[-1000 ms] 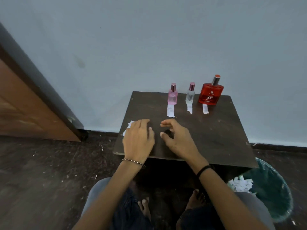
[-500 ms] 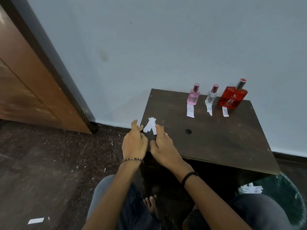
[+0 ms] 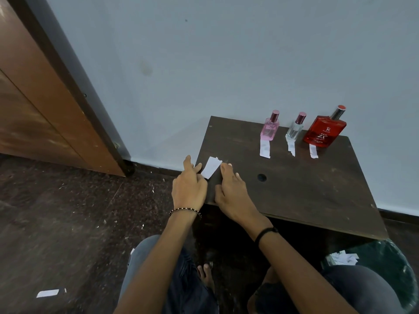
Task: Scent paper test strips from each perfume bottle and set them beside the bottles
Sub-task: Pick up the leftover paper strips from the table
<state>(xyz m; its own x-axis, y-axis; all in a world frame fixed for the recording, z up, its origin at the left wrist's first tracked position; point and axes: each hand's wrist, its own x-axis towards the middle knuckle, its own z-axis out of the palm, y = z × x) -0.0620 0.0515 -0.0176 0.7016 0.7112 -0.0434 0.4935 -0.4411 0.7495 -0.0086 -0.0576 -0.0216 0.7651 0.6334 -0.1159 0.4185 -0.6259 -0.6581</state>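
Loose paper strips (image 3: 212, 169): white, overlapping, lying flat at the left edge of the table (image 3: 306, 196), tilted with the far end to the right. Framed by both hands, one on each side.

Left hand (image 3: 188, 189): palm down, fingers fairly straight and slightly spread. Reaches the strips' left edge with one fingertip and points the index finger past the table edge. Appears to touch the paper rather than pinch it, though the thumb is hidden from this angle. Wears a beaded bracelet at the wrist.

Right hand (image 3: 231, 193): palm down on the tabletop, fingers straight and close together, fingertips at the strips' right edge. Wears a black band at the wrist.

Further back, standing upright in a row near the wall: pink bottle (image 3: 269, 129), clear bottle (image 3: 294, 130), red bottle (image 3: 324, 132). Just in front of each, flat on the table: first strip (image 3: 265, 150), second strip (image 3: 291, 148), third strip (image 3: 313, 151).

Between hands and bottles, a round hole (image 3: 261, 177) in the tabletop.

Beyond the table: green bin (image 3: 399, 268) at lower right holding white paper scraps (image 3: 342, 258); one stray strip (image 3: 48, 293) on the dark floor at lower left; wooden door (image 3: 34, 109) on the left.
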